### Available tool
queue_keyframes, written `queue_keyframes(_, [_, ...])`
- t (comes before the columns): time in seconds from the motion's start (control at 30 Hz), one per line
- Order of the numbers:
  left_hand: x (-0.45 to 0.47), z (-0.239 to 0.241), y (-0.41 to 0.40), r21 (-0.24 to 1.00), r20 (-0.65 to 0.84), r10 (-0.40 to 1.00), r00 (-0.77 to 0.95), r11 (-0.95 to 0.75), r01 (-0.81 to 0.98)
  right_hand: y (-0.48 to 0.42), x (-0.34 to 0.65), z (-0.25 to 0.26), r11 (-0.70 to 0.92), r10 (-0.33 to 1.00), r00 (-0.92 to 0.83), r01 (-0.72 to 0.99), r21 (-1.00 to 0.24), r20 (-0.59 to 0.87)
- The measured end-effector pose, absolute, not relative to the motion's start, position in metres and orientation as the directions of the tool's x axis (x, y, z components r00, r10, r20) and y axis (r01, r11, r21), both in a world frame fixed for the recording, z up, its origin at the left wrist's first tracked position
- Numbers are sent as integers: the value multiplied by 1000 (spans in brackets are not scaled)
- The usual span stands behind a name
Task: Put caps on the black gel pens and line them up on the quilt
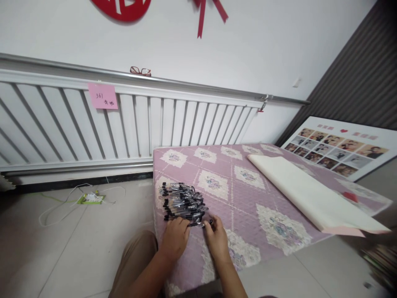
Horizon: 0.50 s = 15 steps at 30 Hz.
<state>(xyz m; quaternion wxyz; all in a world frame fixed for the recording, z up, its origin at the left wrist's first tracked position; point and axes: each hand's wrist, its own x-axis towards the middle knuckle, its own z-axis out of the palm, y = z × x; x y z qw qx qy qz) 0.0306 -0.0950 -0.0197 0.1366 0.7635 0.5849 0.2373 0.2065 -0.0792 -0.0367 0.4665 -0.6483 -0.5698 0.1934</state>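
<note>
A pile of clear pens with black caps and clips (182, 200) lies near the left end of the patterned purple cloth (242, 194). At the near side of the pile, a single pen (196, 224) lies crosswise between my two hands. The fingers of my left hand (176, 239) are closed around its left end, partly hiding it. My right hand (218, 239) pinches its right end between thumb and fingers. Both hands are low, close to the cloth and just in front of the other pens.
A large pale folded sheet (304, 190) lies on the cloth to the right. Behind it leans a photo board (338, 145). A white radiator (173, 120) runs along the wall, with glasses (140, 71) on its pipe. A green power strip (91, 198) with cables sits on the floor.
</note>
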Motion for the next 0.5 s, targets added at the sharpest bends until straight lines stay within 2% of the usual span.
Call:
queue_keyframes(0.13, [31, -19, -96, 469, 210, 956, 203, -280, 838, -83, 210, -38, 72, 865, 452, 313, -947, 216])
queue_keyframes(0.27, [32, -18, -98, 456, 219, 953, 208, -288, 842, -86, 208, -38, 56, 874, 474, 126, -990, 110])
queue_keyframes(0.37, [32, -18, -99, 440, 231, 946, 229, -311, 842, -88, 205, -37, 32, 889, 451, 118, -993, 82])
queue_keyframes(0.5, [32, -17, -99, 423, 230, 939, 254, -332, 843, -89, 200, -36, 48, 905, 405, 203, -978, 128])
